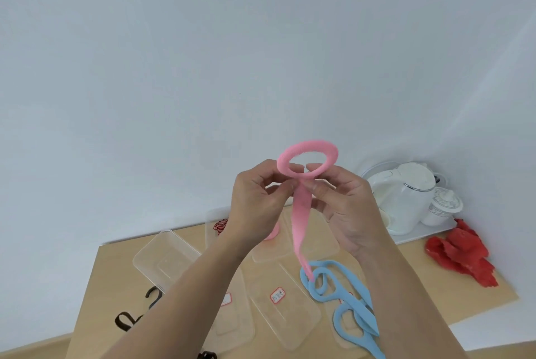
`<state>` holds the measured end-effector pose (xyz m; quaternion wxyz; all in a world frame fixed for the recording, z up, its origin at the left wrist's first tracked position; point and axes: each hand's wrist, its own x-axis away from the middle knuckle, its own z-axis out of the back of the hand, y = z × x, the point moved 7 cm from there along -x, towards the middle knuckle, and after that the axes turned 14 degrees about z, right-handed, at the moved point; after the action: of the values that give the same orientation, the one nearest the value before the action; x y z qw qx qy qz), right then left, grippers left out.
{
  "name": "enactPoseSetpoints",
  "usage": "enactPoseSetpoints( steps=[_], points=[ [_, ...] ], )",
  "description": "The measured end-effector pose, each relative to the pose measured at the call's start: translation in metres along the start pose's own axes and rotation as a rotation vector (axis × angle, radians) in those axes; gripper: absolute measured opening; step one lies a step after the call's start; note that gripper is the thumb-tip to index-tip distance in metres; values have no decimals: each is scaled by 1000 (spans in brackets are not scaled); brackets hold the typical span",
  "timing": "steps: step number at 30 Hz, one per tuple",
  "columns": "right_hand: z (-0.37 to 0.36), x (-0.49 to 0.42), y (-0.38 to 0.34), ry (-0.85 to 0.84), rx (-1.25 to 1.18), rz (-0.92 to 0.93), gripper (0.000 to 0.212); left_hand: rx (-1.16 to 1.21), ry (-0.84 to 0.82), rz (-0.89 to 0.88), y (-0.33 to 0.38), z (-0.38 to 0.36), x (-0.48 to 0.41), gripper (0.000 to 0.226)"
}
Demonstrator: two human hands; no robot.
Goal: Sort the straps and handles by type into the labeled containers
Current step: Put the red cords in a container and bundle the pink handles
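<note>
I hold a pink fuzzy strap point(301, 213) up in front of the wall, its top bent into a loop and its tail hanging down toward the table. My left hand point(258, 202) pinches the base of the loop from the left. My right hand point(345, 208) pinches it from the right. Blue straps point(345, 297) lie tangled on the table below, partly in a clear container. Several clear labelled containers point(287, 300) sit on the wooden table point(435, 280). One far container holds a pink strap point(272, 232).
A red strap coil point(221, 225) sits in a far left container. Dark brown handles point(127, 319) lie at the table's left. A white kettle point(403, 193) and lidded cup point(443, 206) stand on a tray at right, beside red cloth point(464, 254).
</note>
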<state>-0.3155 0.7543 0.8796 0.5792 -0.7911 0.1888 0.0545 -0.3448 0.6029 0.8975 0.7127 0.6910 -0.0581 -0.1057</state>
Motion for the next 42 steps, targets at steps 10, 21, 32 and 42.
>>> enactPoseSetpoints(
  steps=[10, 21, 32, 42],
  points=[
    [-11, 2, -7, -159, -136, -164, 40, -146, 63, -348, 40, 4, 8, 24],
    [-17, -14, -31, -147, 186, 65, 23, 99, -172, 138, 30, 13, -2, 27],
    [-27, -15, -34, -185, 272, 90, 20, -51, -36, 71, 38, 22, -4, 12],
    [-26, -15, -38, -155, 284, 127, 15, -116, -6, 8, 47, 19, 0, 13]
  ],
)
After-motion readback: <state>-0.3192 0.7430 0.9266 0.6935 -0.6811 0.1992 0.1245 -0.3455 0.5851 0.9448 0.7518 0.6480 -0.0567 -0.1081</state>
